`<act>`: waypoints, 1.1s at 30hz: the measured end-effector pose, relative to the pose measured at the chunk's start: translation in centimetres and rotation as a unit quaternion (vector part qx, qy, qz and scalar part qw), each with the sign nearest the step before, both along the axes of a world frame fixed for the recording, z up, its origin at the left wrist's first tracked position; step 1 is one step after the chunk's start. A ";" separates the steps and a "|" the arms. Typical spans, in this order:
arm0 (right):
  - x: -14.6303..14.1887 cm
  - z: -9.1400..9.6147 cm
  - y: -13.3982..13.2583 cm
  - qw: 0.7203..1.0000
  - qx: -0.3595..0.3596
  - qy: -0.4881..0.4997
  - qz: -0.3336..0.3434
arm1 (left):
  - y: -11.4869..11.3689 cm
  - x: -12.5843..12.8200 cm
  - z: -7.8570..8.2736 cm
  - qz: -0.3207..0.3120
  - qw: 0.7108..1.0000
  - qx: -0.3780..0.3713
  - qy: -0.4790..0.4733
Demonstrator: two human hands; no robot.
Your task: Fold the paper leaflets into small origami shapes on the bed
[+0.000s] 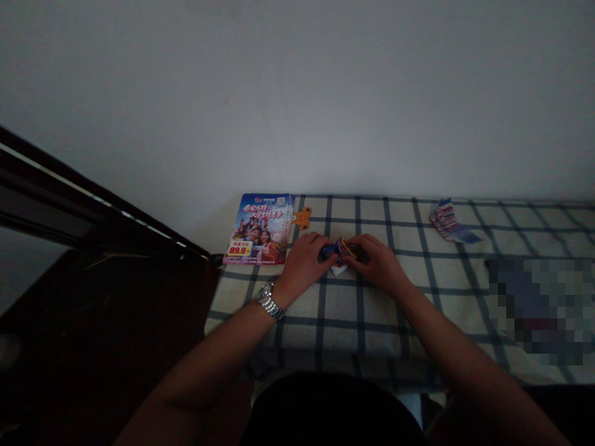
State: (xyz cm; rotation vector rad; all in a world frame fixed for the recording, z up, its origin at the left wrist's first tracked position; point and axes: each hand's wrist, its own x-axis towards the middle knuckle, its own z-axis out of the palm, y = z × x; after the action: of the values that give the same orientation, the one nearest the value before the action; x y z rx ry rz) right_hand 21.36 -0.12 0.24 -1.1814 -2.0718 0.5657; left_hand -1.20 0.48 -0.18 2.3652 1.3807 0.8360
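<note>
Paper piece (338, 259), folded-looking, on or just above the desk (302, 334), pinched by left hand (308, 257) at 9 o'clock and right hand (375, 260) at 3, prob to stop it springing open. Flyer stack (257, 229) around 9:30, likely for easy reach. Pleated-looking paper (450, 223) near 2:30, seemingly out of the way.

A small folded paper (340, 255), blue, yellow and white, is pinched between the fingers (361, 248).

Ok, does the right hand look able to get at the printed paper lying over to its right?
Probably yes: only checked cloth shows between the right hand and the printed paper. However, its fingers are on the small folded piece, so it would likely have to let go first.
</note>
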 end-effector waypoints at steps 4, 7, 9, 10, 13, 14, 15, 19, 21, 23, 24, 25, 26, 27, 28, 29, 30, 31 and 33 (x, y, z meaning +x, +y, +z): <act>-0.1 0.1 0.0 1.000 -0.005 0.002 0.002 | 0.0 0.0 0.0 -0.011 1.000 0.011 -0.001; -0.1 0.0 0.0 1.000 -0.006 0.002 0.001 | 0.0 0.0 0.0 -0.022 1.000 0.015 -0.006; -0.1 0.0 0.0 1.000 -0.004 0.000 -0.001 | 0.0 0.0 0.1 -0.023 1.000 0.012 -0.007; -0.1 -0.1 0.0 1.000 -0.003 -0.003 0.000 | 0.0 0.1 0.1 -0.023 1.000 0.009 -0.007; -0.2 -0.2 0.0 1.000 0.006 -0.011 0.005 | 0.0 0.1 0.0 -0.023 1.000 0.003 -0.009; -0.3 -0.3 0.0 1.000 0.011 -0.013 0.008 | 0.0 0.1 0.0 -0.022 1.000 0.002 -0.010; -0.3 -0.3 0.0 1.000 0.017 -0.015 0.010 | 0.0 0.1 0.0 -0.021 1.000 0.002 -0.012; -0.6 -0.5 0.0 0.999 0.035 -0.036 0.012 | 0.0 0.2 -0.1 -0.014 1.000 0.000 -0.018; -0.7 -0.5 -0.1 0.998 0.040 -0.043 0.010 | 0.0 0.2 -0.1 -0.012 1.000 -0.001 -0.021; -0.7 -0.4 -0.1 0.998 0.043 -0.049 0.008 | 0.0 0.2 0.0 -0.009 1.000 -0.001 -0.020; -0.7 -0.4 -0.2 0.998 0.046 -0.053 0.006 | -0.1 0.2 0.0 -0.008 1.000 -0.001 -0.018; -0.7 -0.4 -0.2 0.997 0.049 -0.059 0.003 | -0.1 0.2 0.1 -0.006 1.000 -0.002 -0.017; -0.7 -0.4 -0.3 0.997 0.051 -0.066 0.000 | -0.1 0.2 0.1 -0.003 1.000 -0.002 -0.016; -0.7 -0.5 -0.3 0.996 0.053 -0.071 -0.004 | -0.1 0.3 0.1 -0.001 1.000 -0.002 -0.017; -0.7 -0.5 -0.3 0.996 0.055 -0.075 -0.005 | -0.1 0.3 0.1 0.002 1.000 -0.003 -0.018; -0.6 -0.6 -0.3 0.995 0.056 -0.079 -0.003 | -0.2 0.3 0.2 0.004 1.000 -0.002 -0.019; -0.6 -0.7 -0.2 0.995 0.057 -0.083 0.000 | -0.2 0.3 0.2 0.006 1.000 -0.002 -0.020; -0.6 -0.8 -0.2 0.995 0.058 -0.086 0.005 | -0.2 0.3 0.2 0.007 1.000 -0.003 -0.019; -0.6 -0.9 -0.2 0.994 0.064 -0.093 0.011 | -0.2 0.3 0.2 0.008 1.000 -0.006 -0.018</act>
State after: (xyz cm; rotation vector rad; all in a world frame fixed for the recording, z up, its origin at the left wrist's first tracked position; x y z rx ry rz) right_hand 20.76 -0.29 -0.69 -1.1741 -2.2440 0.3375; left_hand -0.86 0.31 0.04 2.3212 1.3892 0.8691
